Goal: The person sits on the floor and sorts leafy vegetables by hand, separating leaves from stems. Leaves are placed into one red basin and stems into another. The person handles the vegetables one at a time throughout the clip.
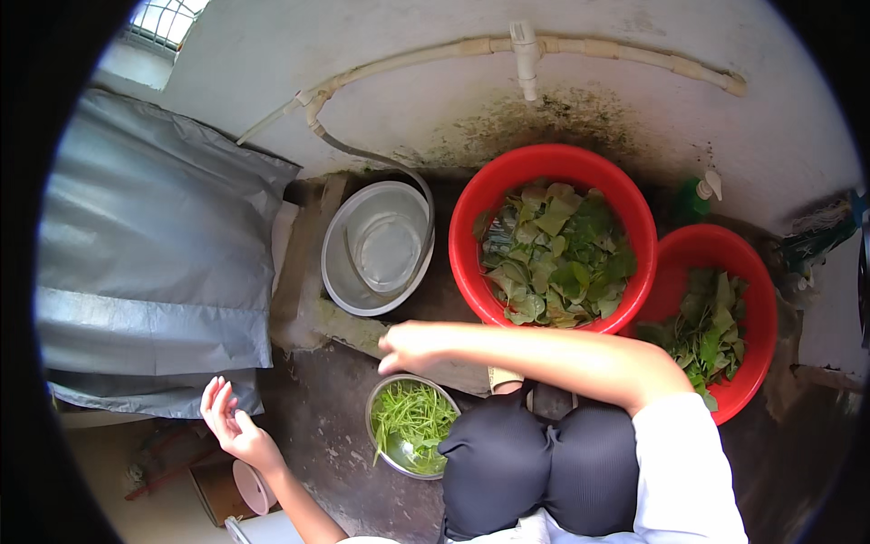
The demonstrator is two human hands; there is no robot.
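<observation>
My left hand [230,423] is raised at the lower left, palm up. Its fingers are loosely bent and nothing lies in them. Across the front of my body reaches my right arm, with my right hand [414,347] above the far rim of a steel bowl [372,416]. Its fingers curl a little apart, and I see nothing in them. Thin green stems [413,418] partly fill that bowl beside my knees. Beyond my right forearm, a large red plastic basin [469,224] holds a heap of broad green leaves [557,251].
A second red basin [761,326] at the right holds leafy stems [710,326]. A grey hose [367,155] runs from the wall pipe [414,64] into a metal basin [333,272]. A grey sheet [163,258] hangs left. A green pump bottle [690,197] stands by the wall.
</observation>
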